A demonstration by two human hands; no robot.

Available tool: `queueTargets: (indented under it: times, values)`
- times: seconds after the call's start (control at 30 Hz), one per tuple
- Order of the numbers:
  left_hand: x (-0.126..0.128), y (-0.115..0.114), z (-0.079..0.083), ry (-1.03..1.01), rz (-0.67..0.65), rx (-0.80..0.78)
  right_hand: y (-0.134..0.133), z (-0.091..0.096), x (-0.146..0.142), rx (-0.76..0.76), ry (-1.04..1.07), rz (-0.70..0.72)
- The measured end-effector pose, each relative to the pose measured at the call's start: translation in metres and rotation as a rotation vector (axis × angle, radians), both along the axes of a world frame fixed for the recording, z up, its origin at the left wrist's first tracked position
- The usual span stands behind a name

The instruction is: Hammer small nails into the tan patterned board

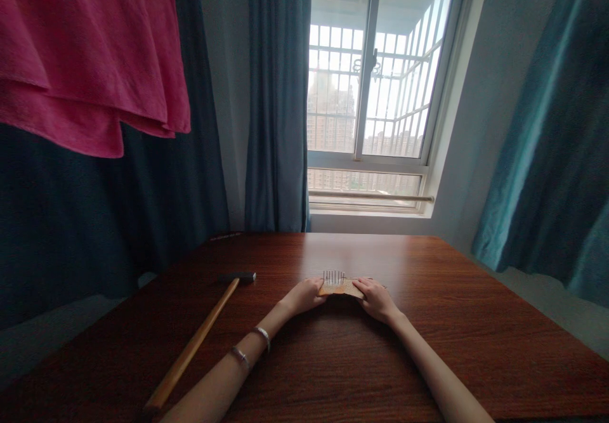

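Observation:
Between my two hands is a short piece of rough, light-brown wood (pixel 343 288), with several thin dark nails (pixel 333 277) standing upright in a row along it. My left hand (pixel 309 294) is closed round its left end. Its right end is gripped by my right hand (pixel 375 297), fingers over the top. To the left of my left arm, a hammer (pixel 197 337) lies on the table, its dark head away from me and its long wooden handle pointing toward me. Neither hand touches the hammer.
The brown wood-grain table (pixel 451 321) spreads out under both arms. Beyond its far edge are a barred window (pixel 371 93) and a blue curtain (pixel 278 99). A pink cloth (pixel 90 55) hangs at the upper left, and a teal curtain (pixel 547 137) hangs at the right.

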State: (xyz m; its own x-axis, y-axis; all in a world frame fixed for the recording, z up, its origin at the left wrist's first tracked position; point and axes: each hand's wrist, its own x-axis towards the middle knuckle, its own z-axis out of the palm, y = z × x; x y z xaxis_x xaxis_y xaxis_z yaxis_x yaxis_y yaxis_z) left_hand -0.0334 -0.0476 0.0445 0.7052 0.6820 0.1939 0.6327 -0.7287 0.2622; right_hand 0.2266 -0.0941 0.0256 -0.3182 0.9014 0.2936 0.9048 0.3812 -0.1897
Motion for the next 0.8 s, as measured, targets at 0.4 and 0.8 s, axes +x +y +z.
queueTargets:
  times: [0.4,0.8]
  values:
    - [-0.003,-0.003,-0.014,-0.073,-0.007,0.067,-0.008,0.001,0.001,-0.010,0.003,0.032]
    - [-0.012,-0.014,-0.007,-0.137,-0.004,-0.044,0.015,0.018,-0.002,-0.174,0.161,-0.059]
